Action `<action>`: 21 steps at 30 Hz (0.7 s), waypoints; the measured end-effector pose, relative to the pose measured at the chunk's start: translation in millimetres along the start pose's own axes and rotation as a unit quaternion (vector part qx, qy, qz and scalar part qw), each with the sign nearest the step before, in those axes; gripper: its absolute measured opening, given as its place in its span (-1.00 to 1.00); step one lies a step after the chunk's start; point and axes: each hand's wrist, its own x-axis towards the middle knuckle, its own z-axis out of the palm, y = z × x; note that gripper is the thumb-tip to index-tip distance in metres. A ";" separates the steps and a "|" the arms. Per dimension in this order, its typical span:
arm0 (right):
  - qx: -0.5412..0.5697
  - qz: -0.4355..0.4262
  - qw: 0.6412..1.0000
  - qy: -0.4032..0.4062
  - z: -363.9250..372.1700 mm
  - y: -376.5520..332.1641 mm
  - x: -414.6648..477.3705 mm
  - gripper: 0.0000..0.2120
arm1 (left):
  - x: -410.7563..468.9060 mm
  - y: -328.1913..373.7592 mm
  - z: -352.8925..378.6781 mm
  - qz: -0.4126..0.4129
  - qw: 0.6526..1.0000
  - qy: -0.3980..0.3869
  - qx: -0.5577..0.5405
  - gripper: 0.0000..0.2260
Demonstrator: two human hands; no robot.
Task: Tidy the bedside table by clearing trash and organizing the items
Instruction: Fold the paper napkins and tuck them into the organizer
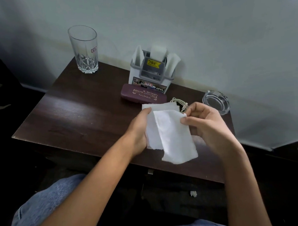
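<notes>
Nearest the camera, a knee in blue denim (45,204) sits at lower left, with both bare forearms reaching forward over it toward a dark wooden bedside table (70,114). A small white scrap (193,193) lies in the dark space below the table's front edge. The left hand (139,131) grips the left edge of a white tissue (171,137), fingers curled behind the sheet and the thumb pressed on its upper left corner. The right hand (209,126) pinches the tissue's upper right edge between thumb and forefinger, the remaining fingers loosely curled above. The tissue is held between the two hands above the front half of the table, partly folded, with a crease running down it; its lower end hangs free below both grips, ragged at the bottom edge. Just behind the tissue's top edge a coiled pale cable (179,102) lies on the table, partly hidden by the sheet. Beyond it a maroon spectacle case (143,95) with gold lettering lies flat, touching the foot of a white and grey holder (150,74) that stands at the wall and has white tissues standing in its compartments. A clear glass ashtray (216,102) sits at the table's right rear corner, just beyond the right hand. A clear cut-glass tumbler (84,50) stands upright at the left rear corner, well apart from the holder. A pale wall (209,29) rises behind.
</notes>
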 end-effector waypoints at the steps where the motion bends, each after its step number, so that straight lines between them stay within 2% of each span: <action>1: -0.010 -0.001 0.999 0.033 2.6 2.1 2.8 -0.79 | -1.5 -2.5 3.8 -0.001 1.000 -0.023 -0.010 -0.59; 4: -0.055 -0.005 0.991 0.124 4.5 9.0 7.9 -0.75 | -2.9 -8.2 8.9 0.006 0.998 -0.061 -0.025 -0.57; 8: -0.068 -0.009 0.984 0.166 4.1 10.0 8.5 -0.78 | -3.4 -9.5 6.3 0.003 0.994 -0.104 -0.039 -0.50; 14: -0.103 -0.027 0.980 0.167 8.8 10.7 9.2 -0.76 | -10.5 -10.9 10.0 -0.003 0.992 -0.122 -0.025 -0.66; 21: -0.137 -0.042 0.979 0.148 11.6 11.7 9.8 -0.73 | -8.9 -14.3 11.4 0.059 0.994 -0.084 0.030 -0.76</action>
